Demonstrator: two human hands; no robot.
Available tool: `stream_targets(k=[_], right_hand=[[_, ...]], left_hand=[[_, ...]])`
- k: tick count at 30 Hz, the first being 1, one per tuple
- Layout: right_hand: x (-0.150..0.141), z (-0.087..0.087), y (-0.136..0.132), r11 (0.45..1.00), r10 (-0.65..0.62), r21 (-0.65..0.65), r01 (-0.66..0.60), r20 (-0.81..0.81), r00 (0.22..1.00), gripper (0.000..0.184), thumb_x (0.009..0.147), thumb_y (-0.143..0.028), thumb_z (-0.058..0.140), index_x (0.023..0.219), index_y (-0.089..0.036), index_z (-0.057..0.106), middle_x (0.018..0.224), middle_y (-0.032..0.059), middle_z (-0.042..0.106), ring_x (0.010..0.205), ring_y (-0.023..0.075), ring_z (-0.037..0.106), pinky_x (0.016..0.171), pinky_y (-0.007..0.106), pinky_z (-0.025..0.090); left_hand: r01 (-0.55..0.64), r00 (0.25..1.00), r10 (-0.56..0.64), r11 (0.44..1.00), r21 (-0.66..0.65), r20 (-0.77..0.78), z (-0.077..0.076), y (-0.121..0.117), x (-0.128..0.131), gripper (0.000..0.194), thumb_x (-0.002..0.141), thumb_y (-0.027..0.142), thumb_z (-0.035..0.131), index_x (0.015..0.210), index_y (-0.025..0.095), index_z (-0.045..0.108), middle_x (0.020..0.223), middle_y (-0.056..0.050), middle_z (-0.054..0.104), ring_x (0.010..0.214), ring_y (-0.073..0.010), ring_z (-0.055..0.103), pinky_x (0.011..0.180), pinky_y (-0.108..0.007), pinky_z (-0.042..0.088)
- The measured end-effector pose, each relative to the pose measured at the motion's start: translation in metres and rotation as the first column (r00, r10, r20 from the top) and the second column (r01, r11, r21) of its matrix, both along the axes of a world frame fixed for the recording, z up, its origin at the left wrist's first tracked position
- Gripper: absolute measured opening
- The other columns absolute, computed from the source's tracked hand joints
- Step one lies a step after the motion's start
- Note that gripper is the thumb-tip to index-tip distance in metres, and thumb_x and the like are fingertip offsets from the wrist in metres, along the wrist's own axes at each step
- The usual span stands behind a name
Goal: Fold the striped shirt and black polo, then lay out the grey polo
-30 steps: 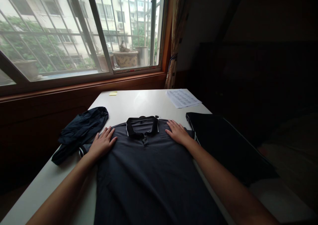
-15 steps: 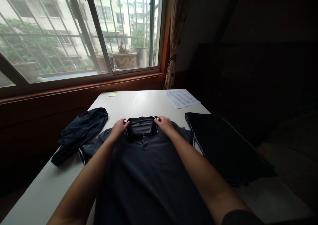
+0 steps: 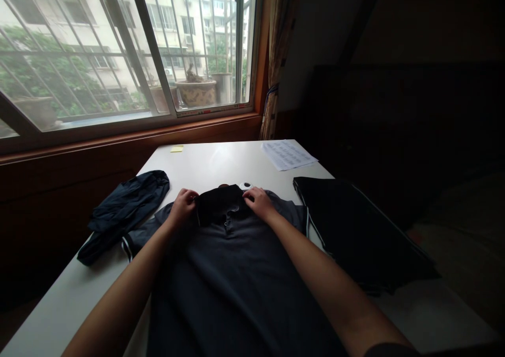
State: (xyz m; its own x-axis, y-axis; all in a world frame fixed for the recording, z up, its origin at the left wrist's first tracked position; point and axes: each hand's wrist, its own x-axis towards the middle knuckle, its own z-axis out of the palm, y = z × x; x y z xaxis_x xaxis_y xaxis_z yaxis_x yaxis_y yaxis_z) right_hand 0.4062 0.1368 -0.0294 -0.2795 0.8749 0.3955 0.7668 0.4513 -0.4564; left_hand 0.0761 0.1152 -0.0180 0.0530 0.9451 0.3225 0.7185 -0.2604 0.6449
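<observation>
A dark grey polo shirt (image 3: 236, 262) lies front side up on the white table (image 3: 213, 162), its neck pointing away from me. Its black collar (image 3: 219, 199) is raised and partly folded over the neck opening. The fingers of my left hand (image 3: 183, 204) pinch the collar's left end. At the right end, my right hand (image 3: 258, 202) grips the collar between thumb and fingers. Just beyond the collar sits a small white round object (image 3: 246, 185) with a dark centre, and a brown edge of something (image 3: 224, 185) peeks out beside it.
A crumpled dark navy garment (image 3: 126, 207) lies to the left. On the right is a folded black garment (image 3: 359, 231) with white piping. Printed papers (image 3: 288, 154) and a yellow sticky note (image 3: 177, 148) lie at the far edge, below a barred window (image 3: 130, 47).
The collar, flat and open around the neck before, is now lifted and flipped partly over the opening. My right hand has shifted slightly left, and the white round object shows more.
</observation>
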Motion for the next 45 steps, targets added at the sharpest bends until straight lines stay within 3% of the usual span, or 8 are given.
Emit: stream_targets(k=[5, 10, 13, 16, 20, 25, 37, 45], right_hand=[[0.004, -0.006, -0.001, 0.999, -0.038, -0.01, 0.038, -0.011, 0.999, 0.012, 0.09, -0.027, 0.064, 0.101, -0.022, 0.067, 0.103, 0.0052, 0.068, 0.1, 0.0215, 0.06, 0.094, 0.034, 0.045], [0.002, -0.006, 0.0, 0.988, -0.119, -0.093, 0.12, 0.017, 0.993, 0.045, 0.09, -0.052, 0.065, 0.128, -0.027, 0.061, 0.103, 0.0044, 0.071, 0.1, 0.0242, 0.061, 0.093, 0.037, 0.043], [-0.006, 0.0, 0.004, 0.978, -0.149, -0.132, 0.159, 0.082, 0.985, 0.048, 0.09, -0.063, 0.059, 0.123, -0.029, 0.068, 0.11, 0.0067, 0.071, 0.104, 0.0266, 0.06, 0.094, 0.039, 0.041], [-0.015, 0.007, 0.014, 0.958, -0.216, -0.167, 0.235, 0.124, 0.969, 0.04, 0.088, -0.059, 0.063, 0.109, -0.027, 0.075, 0.111, 0.0074, 0.072, 0.107, 0.0279, 0.06, 0.094, 0.039, 0.042], [-0.021, 0.014, 0.032, 0.952, -0.236, -0.166, 0.256, 0.132, 0.963, 0.018, 0.084, -0.038, 0.068, 0.093, -0.026, 0.079, 0.104, 0.0057, 0.073, 0.103, 0.0253, 0.06, 0.093, 0.037, 0.043], [-0.018, 0.016, 0.054, 0.963, -0.219, -0.135, 0.233, 0.11, 0.969, 0.018, 0.088, -0.026, 0.06, 0.09, -0.022, 0.078, 0.098, 0.0052, 0.072, 0.096, 0.0194, 0.062, 0.089, 0.028, 0.045], [-0.005, 0.0, 0.073, 0.949, -0.298, -0.071, 0.307, 0.107, 0.948, 0.02, 0.099, -0.025, 0.049, 0.103, -0.018, 0.068, 0.11, 0.0109, 0.062, 0.1, 0.0218, 0.06, 0.089, 0.03, 0.046], [0.032, 0.003, 0.074, 0.974, -0.122, -0.167, 0.155, 0.193, 0.974, 0.028, 0.095, -0.038, 0.063, 0.116, -0.02, 0.063, 0.113, 0.0081, 0.065, 0.097, 0.0182, 0.062, 0.086, 0.027, 0.045]], left_hand=[[0.167, 0.983, -0.158, 0.98, 0.106, -0.094, -0.006, -0.017, -0.014, 0.013, 0.087, 0.021, 0.052, 0.093, 0.023, 0.063, 0.115, -0.006, 0.056, 0.1, -0.0191, 0.063, 0.09, -0.036, 0.056], [0.219, 0.958, -0.187, 0.967, 0.131, -0.219, -0.012, -0.024, -0.021, 0.011, 0.092, 0.022, 0.05, 0.095, 0.024, 0.06, 0.125, -0.007, 0.054, 0.104, -0.0194, 0.064, 0.09, -0.035, 0.055], [0.234, 0.957, -0.202, 0.961, 0.145, -0.207, -0.013, -0.022, -0.02, 0.008, 0.091, 0.026, 0.053, 0.096, 0.024, 0.059, 0.124, -0.007, 0.055, 0.101, -0.019, 0.065, 0.088, -0.034, 0.055], [0.25, 0.955, -0.222, 0.96, 0.127, -0.199, -0.01, -0.017, -0.017, 0.009, 0.091, 0.03, 0.054, 0.096, 0.023, 0.06, 0.117, -0.006, 0.059, 0.091, -0.0178, 0.065, 0.083, -0.033, 0.055], [0.105, 0.972, -0.083, 0.99, 0.092, -0.22, -0.002, -0.007, -0.012, 0.014, 0.09, 0.033, 0.056, 0.096, 0.024, 0.063, 0.096, -0.005, 0.066, 0.093, -0.0223, 0.063, 0.086, -0.036, 0.052], [-0.092, 0.978, 0.095, 0.995, 0.026, -0.184, 0.005, 0.016, -0.004, 0.018, 0.088, 0.032, 0.056, 0.099, 0.022, 0.066, 0.097, -0.006, 0.072, 0.087, -0.0213, 0.065, 0.083, -0.033, 0.05], [-0.195, 0.946, 0.194, 0.98, 0.021, -0.259, -0.009, 0.06, 0.017, 0.015, 0.09, 0.026, 0.056, 0.1, 0.021, 0.066, 0.101, -0.009, 0.07, 0.093, -0.0244, 0.066, 0.083, -0.034, 0.049], [-0.196, 0.931, 0.235, 0.967, 0.16, -0.279, -0.013, 0.057, 0.024, 0.03, 0.091, 0.024, 0.056, 0.12, 0.018, 0.063, 0.117, -0.013, 0.057, 0.104, -0.0271, 0.061, 0.1, -0.043, 0.048]])
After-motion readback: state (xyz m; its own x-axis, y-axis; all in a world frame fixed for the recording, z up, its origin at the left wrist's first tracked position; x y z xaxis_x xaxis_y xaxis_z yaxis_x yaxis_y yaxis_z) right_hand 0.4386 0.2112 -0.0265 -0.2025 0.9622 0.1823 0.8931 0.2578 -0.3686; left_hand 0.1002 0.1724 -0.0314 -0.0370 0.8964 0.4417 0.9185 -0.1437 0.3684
